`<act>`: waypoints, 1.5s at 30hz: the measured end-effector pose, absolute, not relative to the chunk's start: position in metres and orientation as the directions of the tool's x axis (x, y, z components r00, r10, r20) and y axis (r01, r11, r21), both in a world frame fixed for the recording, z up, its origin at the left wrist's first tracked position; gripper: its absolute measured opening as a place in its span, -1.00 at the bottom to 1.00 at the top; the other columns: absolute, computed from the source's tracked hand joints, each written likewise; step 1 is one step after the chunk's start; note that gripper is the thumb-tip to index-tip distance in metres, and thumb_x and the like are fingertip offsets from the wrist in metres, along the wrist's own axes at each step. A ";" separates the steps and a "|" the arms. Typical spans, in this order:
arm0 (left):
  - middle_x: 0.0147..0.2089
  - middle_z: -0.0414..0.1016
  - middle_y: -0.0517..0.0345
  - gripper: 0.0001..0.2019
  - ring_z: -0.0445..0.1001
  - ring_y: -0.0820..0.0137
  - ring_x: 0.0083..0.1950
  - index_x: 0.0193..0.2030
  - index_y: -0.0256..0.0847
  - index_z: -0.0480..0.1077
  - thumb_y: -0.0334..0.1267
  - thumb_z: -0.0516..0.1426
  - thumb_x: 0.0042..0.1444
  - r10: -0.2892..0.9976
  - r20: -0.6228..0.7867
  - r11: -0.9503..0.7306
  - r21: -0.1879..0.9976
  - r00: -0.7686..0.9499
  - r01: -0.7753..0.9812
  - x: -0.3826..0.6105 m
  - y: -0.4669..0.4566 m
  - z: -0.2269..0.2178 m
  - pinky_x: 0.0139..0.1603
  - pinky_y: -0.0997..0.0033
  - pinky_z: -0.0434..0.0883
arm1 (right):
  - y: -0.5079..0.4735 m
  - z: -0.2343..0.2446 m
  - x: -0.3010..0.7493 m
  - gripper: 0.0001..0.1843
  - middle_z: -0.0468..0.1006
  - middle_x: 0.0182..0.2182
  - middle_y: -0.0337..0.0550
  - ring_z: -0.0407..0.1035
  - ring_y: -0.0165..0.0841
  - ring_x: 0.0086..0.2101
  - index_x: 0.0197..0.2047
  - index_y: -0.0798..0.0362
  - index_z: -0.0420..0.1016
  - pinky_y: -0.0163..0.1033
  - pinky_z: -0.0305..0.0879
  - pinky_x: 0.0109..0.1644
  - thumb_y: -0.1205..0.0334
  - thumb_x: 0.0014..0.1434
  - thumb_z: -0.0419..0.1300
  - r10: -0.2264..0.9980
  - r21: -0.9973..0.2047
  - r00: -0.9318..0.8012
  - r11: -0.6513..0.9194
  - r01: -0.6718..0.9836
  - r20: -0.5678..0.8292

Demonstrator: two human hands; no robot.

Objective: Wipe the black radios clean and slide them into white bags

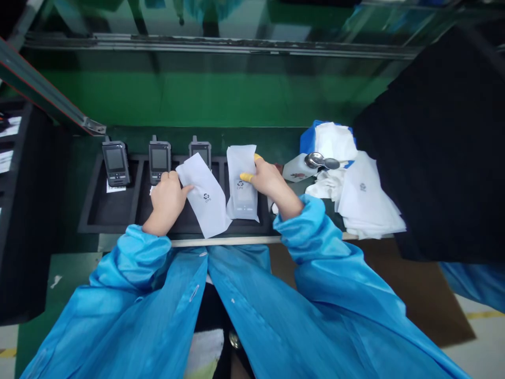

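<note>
My left hand (169, 197) is closed, with its thumb pressed on the edge of a flat white plastic bag (205, 197) printed "CPE". That bag lies slanted over the black tray (114, 210). My right hand (272, 181), with yellow finger cots on two digits, grips the upper right side of a bagged handheld device (243, 195), its outline showing faintly through the frosted plastic. A black handheld radio (160, 159) stands just above my left hand. Another radio (201, 150) is partly covered by the flat bag, and a third radio (115, 163) rests at the tray's left.
Right of the tray are a white bottle with a metal top (299, 168), a blue box (307, 141) of white wipes and a stack of plastic bags (366, 202). Black cloth (445, 147) hangs at the right. A metal-framed ledge (221, 45) runs along the back.
</note>
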State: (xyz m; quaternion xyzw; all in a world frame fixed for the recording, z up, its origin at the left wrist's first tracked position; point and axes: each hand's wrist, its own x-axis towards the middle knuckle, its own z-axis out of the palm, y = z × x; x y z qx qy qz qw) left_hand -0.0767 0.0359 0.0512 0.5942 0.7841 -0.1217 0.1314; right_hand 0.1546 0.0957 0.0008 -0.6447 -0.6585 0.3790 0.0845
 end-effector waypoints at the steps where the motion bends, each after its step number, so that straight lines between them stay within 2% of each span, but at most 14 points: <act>1: 0.04 0.41 -0.22 -0.64 0.51 0.00 -0.04 0.01 -0.31 0.33 -0.10 0.16 0.18 0.904 -0.340 0.272 -0.009 -0.258 0.962 -0.078 0.035 0.048 -0.20 0.20 0.40 | 0.096 0.008 0.152 -0.30 0.51 -0.04 0.24 0.41 0.05 -0.04 0.25 0.24 0.25 0.22 0.29 0.09 0.23 0.05 0.25 0.935 -0.530 -0.102 -0.100 0.842 -0.339; 3: 0.00 0.42 -0.15 -0.74 0.51 0.04 -0.05 -0.06 -0.24 0.36 -0.14 0.15 0.19 0.916 -0.315 0.281 0.057 -0.250 0.958 -0.080 0.034 0.043 -0.20 0.21 0.39 | 0.101 0.023 0.146 -0.26 0.43 0.04 0.31 0.34 0.11 0.04 0.29 0.28 0.19 0.23 0.22 0.15 0.22 0.07 0.23 0.976 -0.453 -0.015 -0.086 0.888 -0.216; 6: -0.07 0.43 -0.05 -0.90 0.49 0.10 -0.07 -0.26 -0.16 0.37 -0.21 0.11 0.21 0.932 -0.276 0.287 0.164 -0.235 0.944 -0.082 0.033 0.039 -0.19 0.23 0.37 | 0.113 0.041 0.128 -0.42 0.42 0.06 0.23 0.29 0.06 0.09 0.22 0.21 0.33 0.19 0.16 0.22 0.20 0.14 0.17 0.996 -0.504 -0.068 0.027 0.863 -0.063; 9: -0.13 0.44 -0.03 -0.89 0.47 0.15 -0.07 -0.39 -0.14 0.27 -0.30 0.08 0.18 0.952 -0.203 0.284 0.319 -0.228 0.904 -0.086 0.030 0.039 -0.11 0.22 0.36 | 0.119 0.050 0.104 -0.68 0.54 -0.11 0.07 0.37 -0.07 -0.03 -0.04 0.08 0.56 0.08 0.25 0.15 0.20 0.18 0.12 0.963 -0.538 -0.260 0.181 0.823 -0.074; 11: -0.15 0.46 -0.01 -0.87 0.46 0.21 -0.06 -0.41 -0.13 0.21 -0.32 0.06 0.16 0.970 -0.124 0.245 0.519 -0.211 0.819 -0.090 0.026 0.040 -0.04 0.24 0.35 | 0.119 0.052 0.089 -0.77 0.57 -0.22 -0.01 0.42 -0.14 -0.14 -0.21 0.03 0.61 0.00 0.32 0.05 0.17 0.18 0.15 0.919 -0.552 -0.374 0.249 0.796 -0.125; 14: -0.21 0.50 0.09 -0.88 0.49 0.32 -0.18 -0.33 -0.13 0.21 -0.23 0.12 0.10 0.957 -0.102 0.217 0.871 -0.271 0.440 -0.097 0.025 0.041 -0.15 0.32 0.40 | 0.126 0.051 0.075 -0.71 0.58 -0.17 0.00 0.42 -0.16 -0.11 -0.11 0.04 0.60 -0.02 0.32 0.05 0.12 0.16 0.18 0.929 -0.572 -0.354 0.233 0.786 -0.110; 16: -0.25 0.52 0.15 -0.72 0.50 0.36 -0.26 -0.23 -0.14 0.27 -0.13 0.23 -0.03 0.928 -0.181 0.221 0.971 -0.327 0.089 -0.101 0.028 0.041 -0.23 0.37 0.41 | 0.140 0.048 0.068 -0.58 0.55 -0.05 0.05 0.41 -0.14 -0.03 0.07 0.09 0.50 -0.02 0.29 0.10 0.13 0.17 0.18 0.956 -0.604 -0.266 0.141 0.784 -0.122; 20: -0.37 0.55 0.17 -0.49 0.49 0.38 -0.36 -0.24 -0.21 0.44 0.06 0.37 -0.29 0.876 -0.361 0.298 0.927 -0.319 -0.228 -0.104 0.043 0.043 -0.32 0.42 0.40 | 0.174 0.037 0.047 -0.61 0.58 -0.04 0.09 0.44 -0.17 -0.04 0.04 0.17 0.53 -0.13 0.31 0.06 0.17 0.19 0.17 0.884 -0.681 -0.289 -0.045 0.731 -0.368; 24: -0.54 0.49 0.16 -0.44 0.39 0.44 -0.52 -0.45 -0.27 0.49 0.21 0.38 -0.41 0.863 -0.388 0.342 0.920 -0.324 -0.192 -0.104 0.050 0.047 -0.48 0.44 0.32 | 0.185 0.024 0.026 -0.80 0.65 -0.34 -0.02 0.50 -0.26 -0.33 -0.29 0.16 0.64 -0.21 0.37 -0.19 0.22 0.12 0.24 0.842 -0.710 -0.307 -0.120 0.694 -0.443; 30: -0.57 0.48 0.19 -0.56 0.37 0.47 -0.53 -0.59 -0.28 0.47 0.03 0.45 -0.49 0.846 -0.350 0.331 0.936 -0.403 -0.117 -0.107 0.043 0.062 -0.50 0.48 0.28 | 0.176 0.029 0.037 -0.87 0.65 -0.41 -0.20 0.46 -0.42 -0.41 -0.35 0.10 0.65 -0.29 0.39 -0.20 0.37 -0.05 0.31 0.865 -0.799 -0.292 -0.184 0.573 -0.409; 33: -0.52 0.52 0.16 -0.61 0.41 0.44 -0.49 -0.50 -0.28 0.51 -0.01 0.41 -0.36 0.860 -0.340 0.326 0.940 -0.380 -0.103 -0.106 0.039 0.071 -0.48 0.47 0.29 | 0.172 0.049 0.061 -0.83 0.65 -0.35 -0.21 0.49 -0.36 -0.30 -0.32 0.09 0.64 -0.23 0.40 -0.10 0.33 -0.06 0.30 0.925 -0.860 -0.235 -0.153 0.486 -0.298; 38: -0.46 0.51 0.18 -0.60 0.47 0.39 -0.40 -0.35 -0.26 0.49 -0.21 0.40 -0.43 0.887 -0.310 0.313 0.949 -0.343 -0.048 -0.100 0.039 0.083 -0.37 0.43 0.37 | 0.159 0.104 0.096 -0.91 0.60 -0.39 -0.26 0.49 -0.34 -0.25 -0.37 0.05 0.60 -0.16 0.42 -0.05 0.26 -0.03 0.32 0.984 -0.973 0.055 0.159 0.167 0.170; 42: -0.56 0.39 0.24 -0.75 0.34 0.47 -0.50 -0.52 -0.23 0.42 -0.10 0.31 -0.21 0.921 -0.205 0.268 0.951 -0.331 0.156 -0.093 0.043 0.088 -0.46 0.47 0.27 | 0.140 0.135 0.100 -0.96 0.59 -0.35 -0.31 0.49 -0.34 -0.16 -0.39 -0.08 0.56 -0.21 0.45 -0.03 0.23 0.01 0.33 0.925 -0.951 0.222 0.309 0.029 0.308; 45: -0.69 0.07 0.33 -0.57 0.07 0.55 -0.59 -0.72 -0.20 0.17 -0.05 0.22 -0.02 0.952 -0.090 0.201 0.904 -0.292 0.376 -0.089 0.045 0.094 -0.56 0.46 0.04 | 0.132 0.136 0.097 -0.90 0.58 -0.25 -0.30 0.46 -0.26 -0.01 -0.31 -0.13 0.55 -0.13 0.44 0.08 0.09 0.08 0.30 0.929 -0.947 0.194 0.321 0.005 0.316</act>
